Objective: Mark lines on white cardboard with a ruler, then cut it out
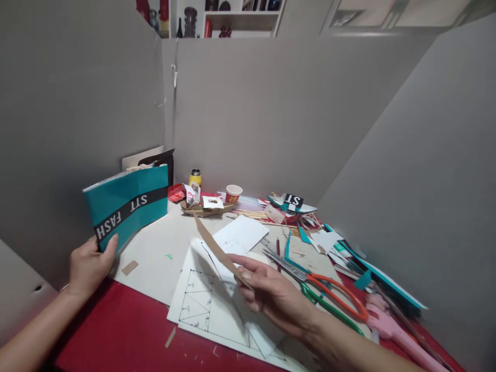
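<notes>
My left hand (88,264) grips the lower left corner of a folded teal card sheet (127,199) with a black lettered band, thumb in front. The sheet stands upright at the left side of the table. In my right hand (271,294), a narrow pointed strip of brown cardboard (217,250) is pinched between thumb and fingers, slanting up to the left. Beneath it lies white paper with a drawn pattern of triangles (197,297). Scissors (306,276) with one orange and one green handle rest just right of that hand, near a dark pencil (278,253).
At the back are a paper cup (234,194), a yellow jar (196,177), a small cardboard boat shape (209,209) and a teal piece marked ST (292,202). Paper scraps and a pink tool (391,325) crowd the right. Grey panels (263,113) enclose the red table (116,330).
</notes>
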### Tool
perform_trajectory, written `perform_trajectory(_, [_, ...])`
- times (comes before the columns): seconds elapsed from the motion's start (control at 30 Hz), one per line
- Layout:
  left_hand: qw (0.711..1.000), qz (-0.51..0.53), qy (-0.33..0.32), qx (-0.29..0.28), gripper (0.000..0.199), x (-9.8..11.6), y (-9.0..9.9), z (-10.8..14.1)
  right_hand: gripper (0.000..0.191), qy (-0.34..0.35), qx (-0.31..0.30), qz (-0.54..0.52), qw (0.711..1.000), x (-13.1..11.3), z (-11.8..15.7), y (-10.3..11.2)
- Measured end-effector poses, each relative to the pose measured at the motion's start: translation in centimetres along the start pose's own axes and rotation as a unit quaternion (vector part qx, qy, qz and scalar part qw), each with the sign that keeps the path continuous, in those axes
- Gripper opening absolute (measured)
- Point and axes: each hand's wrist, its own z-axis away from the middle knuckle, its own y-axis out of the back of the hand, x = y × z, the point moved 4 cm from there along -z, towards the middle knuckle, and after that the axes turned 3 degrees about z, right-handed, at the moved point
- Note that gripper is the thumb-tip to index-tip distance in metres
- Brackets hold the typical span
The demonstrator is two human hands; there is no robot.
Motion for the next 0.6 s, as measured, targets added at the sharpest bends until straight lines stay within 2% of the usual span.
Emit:
perform_trajectory(0.1, [1.000,-0.017,0.009,-0.004,0.034,-0.7,-0.2,-0.4,0.058,0.014,0.017,0.090,0.996,0.7,-1.2,-0.5])
perform_trajectory(0.2, [0.999,-0.024,0.028,-0.033,0.037,-1.3,-0.6,-0.5,0.068,-0.001,0.039,0.144,0.989,1.5,-2.7,-1.0])
perform_trajectory(0.3, [0.997,-0.031,0.049,-0.056,0.043,-1.5,-0.5,-0.6,0.073,-0.004,0.057,0.160,0.986,2.2,-4.6,-1.9])
perform_trajectory(0.43, [0.996,-0.027,0.058,-0.059,0.051,-1.4,-0.2,-0.6,0.070,-0.002,0.068,0.160,0.985,3.5,-7.6,-3.9])
perform_trajectory(0.5, [0.997,-0.016,0.056,-0.056,0.052,-1.4,-0.3,-0.5,0.066,-0.015,0.052,0.170,0.984,4.4,-8.9,-5.3])
perform_trajectory(0.6, [0.997,0.012,0.048,-0.055,0.054,-1.5,-0.7,-0.1,0.055,-0.046,-0.003,0.218,0.975,5.4,-10.2,-7.1])
